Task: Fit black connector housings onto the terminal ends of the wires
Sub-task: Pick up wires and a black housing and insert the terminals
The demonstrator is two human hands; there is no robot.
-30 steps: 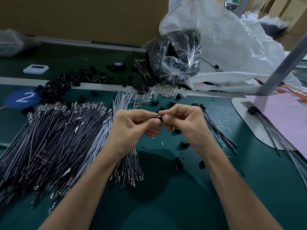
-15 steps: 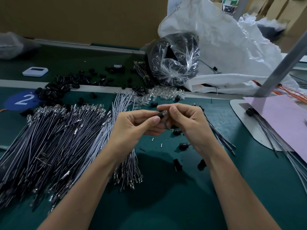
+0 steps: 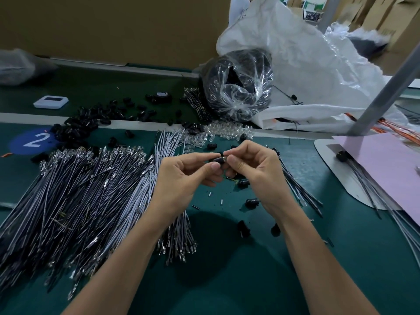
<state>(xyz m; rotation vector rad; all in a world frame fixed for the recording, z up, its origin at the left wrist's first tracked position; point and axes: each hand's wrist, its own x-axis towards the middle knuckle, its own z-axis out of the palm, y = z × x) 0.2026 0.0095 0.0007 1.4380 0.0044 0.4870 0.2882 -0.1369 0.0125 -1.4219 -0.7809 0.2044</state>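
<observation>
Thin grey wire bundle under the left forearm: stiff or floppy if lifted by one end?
Probably floppy: the thin grey wire bundle fans out at its metal-terminal end. Strands may slide apart: no tie shows on the visible part.

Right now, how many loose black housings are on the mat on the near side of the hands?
4 housings: one under the right hand, one beside its wrist, two nearer, by the forearm. More may be hidden.

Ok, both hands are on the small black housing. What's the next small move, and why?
Probably a short push of the hands together to seat it. The left hand pinches the small black plastic connector housing; the right hand pinches its other end, where a silvery metal tip shows outside it. Whether it is fully home I cannot tell.
</observation>
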